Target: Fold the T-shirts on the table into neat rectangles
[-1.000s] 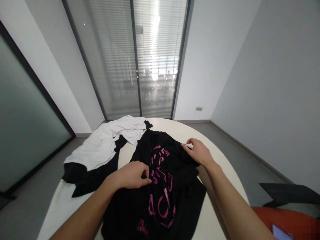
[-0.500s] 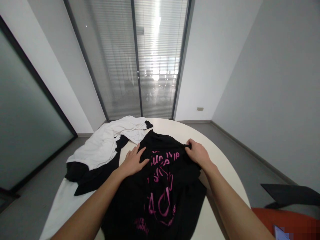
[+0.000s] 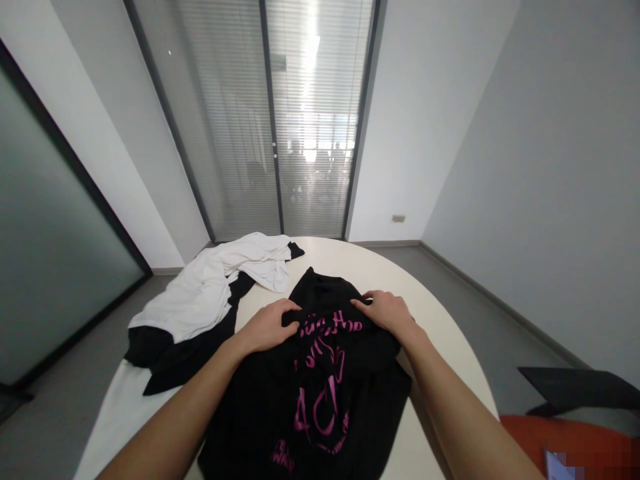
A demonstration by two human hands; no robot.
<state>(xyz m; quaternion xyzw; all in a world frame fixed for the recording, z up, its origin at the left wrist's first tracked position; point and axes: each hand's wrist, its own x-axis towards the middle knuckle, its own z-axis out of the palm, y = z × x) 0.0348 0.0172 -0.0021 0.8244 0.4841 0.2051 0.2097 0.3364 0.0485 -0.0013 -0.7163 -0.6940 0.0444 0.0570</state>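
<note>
A black shirt [image 3: 320,373] with pink lettering lies on the round cream table, its collar end pointing away from me. On the upper left part of the shirt is my left hand [image 3: 270,325], thumb and fingers closed on a bit of the black cloth. My right hand [image 3: 387,311] pinches the shirt near its upper right shoulder. Some of the fingertips of both hands are hidden by the cloth. The fabric between the hands is slightly bunched, and the lettering is creased.
White and black clothes [image 3: 200,293] lie heaped on the table's left side. The cream table [image 3: 440,320] has its curved edge at the right. A red chair [image 3: 575,440] with a black armrest [image 3: 580,388] stands at the lower right. Blinds-covered glass panels are beyond the table.
My right hand has moved left and inward along the shirt's top. The fingers of my left hand, spread before, have drawn together. The shirt's upper part has shifted slightly nearer and bunched.
</note>
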